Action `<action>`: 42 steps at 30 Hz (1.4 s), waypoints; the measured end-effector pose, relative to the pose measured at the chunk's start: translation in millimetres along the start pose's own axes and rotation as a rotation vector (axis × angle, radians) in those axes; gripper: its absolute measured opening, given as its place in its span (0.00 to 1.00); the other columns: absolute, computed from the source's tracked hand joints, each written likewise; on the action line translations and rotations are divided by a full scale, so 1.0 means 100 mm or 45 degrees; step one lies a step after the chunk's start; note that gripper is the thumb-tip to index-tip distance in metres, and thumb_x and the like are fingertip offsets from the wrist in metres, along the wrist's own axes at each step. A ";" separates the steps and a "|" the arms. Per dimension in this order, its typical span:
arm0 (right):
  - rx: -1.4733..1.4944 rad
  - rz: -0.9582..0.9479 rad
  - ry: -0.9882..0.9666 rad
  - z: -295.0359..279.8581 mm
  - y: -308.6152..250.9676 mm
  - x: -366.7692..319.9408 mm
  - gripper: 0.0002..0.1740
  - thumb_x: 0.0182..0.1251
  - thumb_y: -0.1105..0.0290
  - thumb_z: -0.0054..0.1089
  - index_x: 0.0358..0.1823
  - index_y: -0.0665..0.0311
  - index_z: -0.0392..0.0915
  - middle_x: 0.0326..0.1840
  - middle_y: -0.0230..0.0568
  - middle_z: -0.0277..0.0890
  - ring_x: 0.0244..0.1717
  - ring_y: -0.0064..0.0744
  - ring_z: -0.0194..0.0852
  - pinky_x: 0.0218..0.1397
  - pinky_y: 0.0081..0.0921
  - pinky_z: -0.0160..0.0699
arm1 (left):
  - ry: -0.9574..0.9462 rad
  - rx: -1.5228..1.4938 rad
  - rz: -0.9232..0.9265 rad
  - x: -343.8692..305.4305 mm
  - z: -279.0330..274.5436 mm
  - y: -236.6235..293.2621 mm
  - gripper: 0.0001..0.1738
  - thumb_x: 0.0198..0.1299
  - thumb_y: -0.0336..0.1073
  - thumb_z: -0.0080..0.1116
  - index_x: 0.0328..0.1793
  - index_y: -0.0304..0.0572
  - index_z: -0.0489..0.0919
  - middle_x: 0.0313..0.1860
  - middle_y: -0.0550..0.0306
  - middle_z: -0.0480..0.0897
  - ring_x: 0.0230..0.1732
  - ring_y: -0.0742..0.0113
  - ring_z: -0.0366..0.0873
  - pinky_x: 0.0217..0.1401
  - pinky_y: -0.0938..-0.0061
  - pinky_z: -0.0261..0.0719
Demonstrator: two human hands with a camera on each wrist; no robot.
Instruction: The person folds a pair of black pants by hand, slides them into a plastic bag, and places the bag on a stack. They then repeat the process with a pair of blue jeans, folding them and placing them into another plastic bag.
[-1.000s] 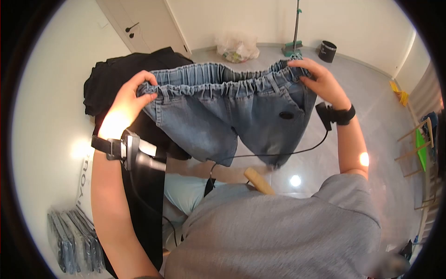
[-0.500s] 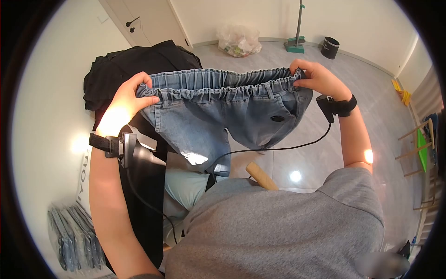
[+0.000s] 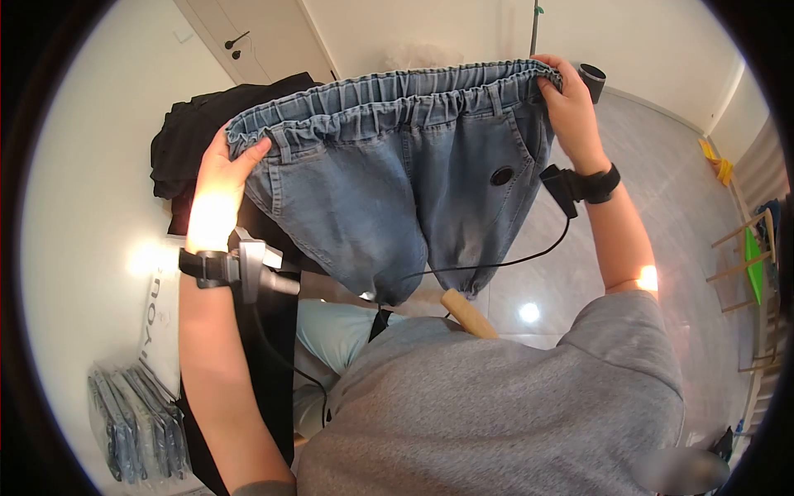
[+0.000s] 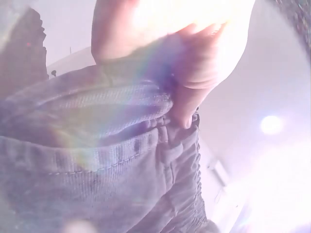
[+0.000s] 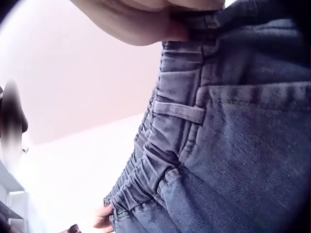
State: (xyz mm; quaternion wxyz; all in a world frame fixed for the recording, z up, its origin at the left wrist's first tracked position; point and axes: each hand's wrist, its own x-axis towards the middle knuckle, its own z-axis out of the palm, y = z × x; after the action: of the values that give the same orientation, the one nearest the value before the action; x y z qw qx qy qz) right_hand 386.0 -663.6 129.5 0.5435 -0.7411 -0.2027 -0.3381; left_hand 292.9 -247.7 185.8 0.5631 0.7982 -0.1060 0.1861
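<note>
While the jeans hang spread toward 12 o'clock in the head view, waistband uppermost and legs pointing to 6 o'clock, 2 hands hold them up by the waistband's ends. The left hand, at 10 o'clock, pinches its end with the thumb on the front. The right hand, at 2 o'clock, pinches the other end, thumb in front and fingers over the top edge. Between the hands the waistband gapes, its front and back edges apart. A pile of black clothes lies at 10 o'clock, beyond the left hand; a black bin stands at 2 o'clock; plastic-wrapped packs line up at 8 o'clock.

In the left wrist view, glare washes over the left hand at 12 o'clock; its thumb presses the waistband, while the other fingertips are hidden. The jeans fill 6 to 9 o'clock.

In the right wrist view, the right hand grips the waistband from 11 to 12 o'clock, fingers partly cut off. The jeans cover 2 to 6 o'clock.
</note>
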 end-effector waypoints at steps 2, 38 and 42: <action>-0.029 -0.015 0.109 0.09 -0.08 -0.03 0.12 0.63 0.79 0.50 0.49 0.67 0.73 0.45 0.42 0.78 0.46 0.29 0.74 0.51 0.21 0.69 | 0.067 0.046 0.080 -0.05 0.06 0.06 0.28 0.55 0.30 0.64 0.62 0.30 0.70 0.55 0.53 0.78 0.54 0.67 0.74 0.64 0.74 0.65; 1.415 -0.002 -1.225 1.70 -0.93 0.27 0.08 0.68 0.75 0.51 0.47 0.66 0.72 0.62 0.38 0.68 0.54 0.23 0.70 0.59 0.23 0.69 | -0.108 0.403 0.568 0.25 0.33 0.34 0.17 0.42 0.14 0.60 0.38 0.40 0.74 0.54 0.56 0.75 0.59 0.65 0.72 0.61 0.71 0.72; 1.235 0.010 -1.148 1.73 -0.83 0.33 0.10 0.70 0.73 0.49 0.50 0.67 0.70 0.55 0.39 0.74 0.52 0.24 0.72 0.58 0.23 0.70 | -0.177 0.107 0.378 0.25 0.24 0.26 0.15 0.50 0.18 0.59 0.42 0.39 0.71 0.53 0.53 0.77 0.58 0.65 0.74 0.60 0.73 0.72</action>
State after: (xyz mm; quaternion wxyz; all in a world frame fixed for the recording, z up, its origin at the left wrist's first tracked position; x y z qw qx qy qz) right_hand 402.0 -476.0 177.8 0.6788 -0.4819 -0.5368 0.1370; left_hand 310.3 -277.9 211.1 0.4869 0.8075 -0.2535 0.2159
